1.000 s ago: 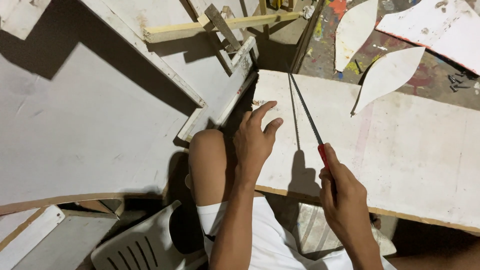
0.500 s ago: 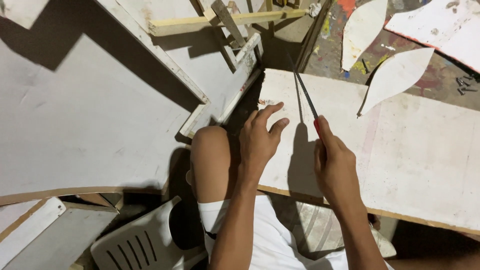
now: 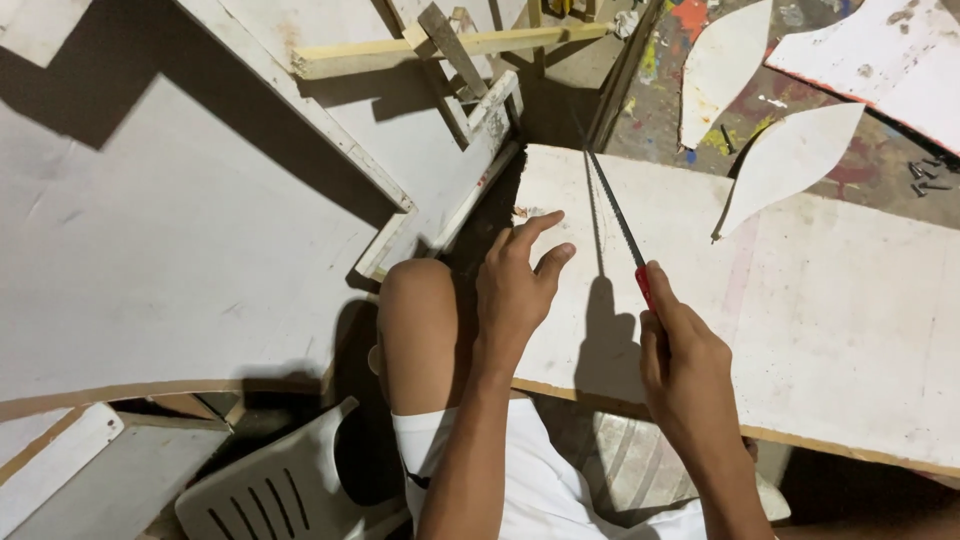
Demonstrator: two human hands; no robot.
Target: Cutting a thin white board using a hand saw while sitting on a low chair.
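The right hand [image 3: 685, 355] has its fingers wrapped tight round the red-handled saw [image 3: 618, 215], blade on the white board [image 3: 800, 300]; the left hand [image 3: 515, 290] presses flat beside it, fingers spread.

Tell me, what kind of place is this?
Probably a woodworking or craft workshop. The right hand holds a red-handled saw over a white board, which the left hand steadies. Cut leaf-shaped pieces lie on a paint-splattered floor, with loose screws.
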